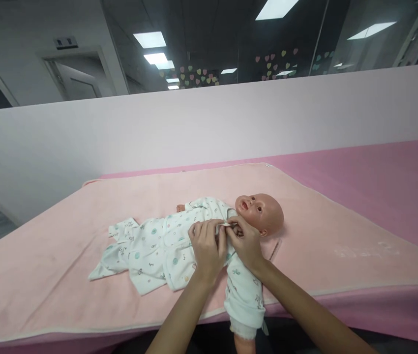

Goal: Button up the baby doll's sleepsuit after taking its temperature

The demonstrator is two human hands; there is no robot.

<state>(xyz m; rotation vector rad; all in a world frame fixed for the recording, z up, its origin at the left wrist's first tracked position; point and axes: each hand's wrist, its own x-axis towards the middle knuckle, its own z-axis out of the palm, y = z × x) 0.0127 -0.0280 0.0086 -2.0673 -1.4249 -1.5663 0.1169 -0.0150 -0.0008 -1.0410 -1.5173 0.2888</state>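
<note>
A baby doll (264, 209) lies on its back, head toward the right. It wears a white printed baby shirt (183, 255) with matching trousers (146, 248). Over the doll's upper chest, just below the chin, my left hand (209, 241) pinches a thin pale strip of the shirt, a tie or an edge; I cannot tell which. My right hand (246, 241) is closed at the other end of this strip, fingertips almost touching the left ones. One sleeve (245, 290) extends toward me past the blanket's near edge, with the doll's arm (244, 344) emerging from it.
Beneath the doll spreads a peach blanket (65, 285) over a pink surface (389, 182). A small printed strip (275, 250) lies beside the doll's head. A low white wall (194, 128) runs along the back, with dark glass (212, 44) above it.
</note>
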